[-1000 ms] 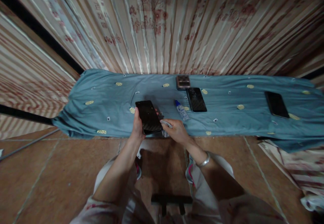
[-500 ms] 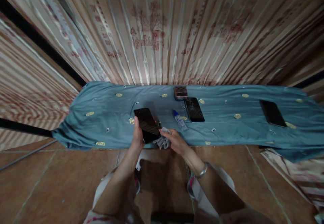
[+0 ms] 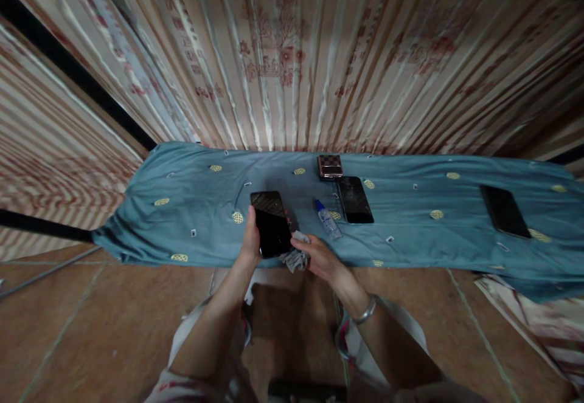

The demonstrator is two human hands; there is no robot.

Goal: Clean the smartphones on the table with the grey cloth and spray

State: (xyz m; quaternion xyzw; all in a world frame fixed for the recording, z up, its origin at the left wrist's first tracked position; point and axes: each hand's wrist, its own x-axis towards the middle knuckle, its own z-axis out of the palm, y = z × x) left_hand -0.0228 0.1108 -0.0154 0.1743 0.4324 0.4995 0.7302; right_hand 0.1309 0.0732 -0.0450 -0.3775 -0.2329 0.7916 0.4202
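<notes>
A black smartphone [image 3: 272, 225] with a dark, glossy screen is held above the near edge of the cloth. My left hand [image 3: 249, 240] grips it along its left side, thumb on the edge and the other fingers mostly hidden behind. At its lower right corner, my right hand [image 3: 322, 257] pinches a crumpled grey cloth [image 3: 296, 259] that touches or nearly touches the phone. A small clear bottle with a blue cap [image 3: 328, 220] lies just to the right, beyond my right hand.
A teal patterned cloth [image 3: 219, 208] covers the long narrow surface. On it lie a phone with a cracked-looking screen [image 3: 356, 200], a checkered case [image 3: 330, 166] and another dark phone [image 3: 505, 211] at far right. A pleated curtain [image 3: 292, 87] hangs behind; black poles [image 3: 82, 81] stand left.
The held phone has turned more upright in view and shifted slightly right. My right hand keeps the grey cloth at its lower corner. The view has shifted a little.
</notes>
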